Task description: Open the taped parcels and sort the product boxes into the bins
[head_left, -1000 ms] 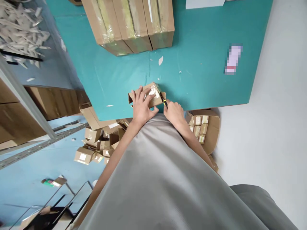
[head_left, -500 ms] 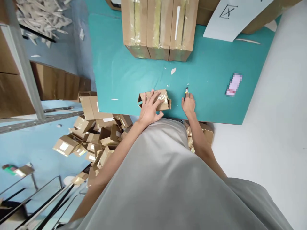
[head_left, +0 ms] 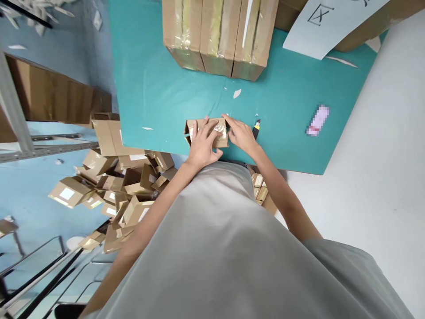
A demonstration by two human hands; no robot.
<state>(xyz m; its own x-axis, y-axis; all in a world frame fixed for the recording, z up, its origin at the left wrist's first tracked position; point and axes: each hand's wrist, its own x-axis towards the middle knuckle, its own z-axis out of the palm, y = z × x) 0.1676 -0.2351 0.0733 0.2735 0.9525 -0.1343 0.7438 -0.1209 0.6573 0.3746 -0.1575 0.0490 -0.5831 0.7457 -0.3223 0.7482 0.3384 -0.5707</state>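
From where I stand, the box (head_left: pixel 223 140) lies right under the person's left hand (head_left: pixel 203 147), on the green worktop (head_left: pixel 285 97) close to its near edge. Its long axis runs crosswise in front of the body, from beyond the left hand's outer side across to the fingertips of the right hand (head_left: pixel 242 135), roughly along that edge. One end points left, past the left fingers; the other faces the right hand.

It is plain brown cardboard, small and oblong, with a strip of clear, shiny tape glinting on top between the left fingers and the right-hand end. At the left end the flaps stand loose, with a dark gap showing between them.

The left hand is spread wide, flat over the top, its thumb out toward the body. The right hand is partly bent, thumb and forefinger a narrow way apart at the box's end; I cannot tell whether it grips anything there.

Just outside the right hand lies a black and yellow knife (head_left: pixel 256 130), its tip pointing away from the body. Beyond both hands stand three taped cartons (head_left: pixel 217 42), side by side.
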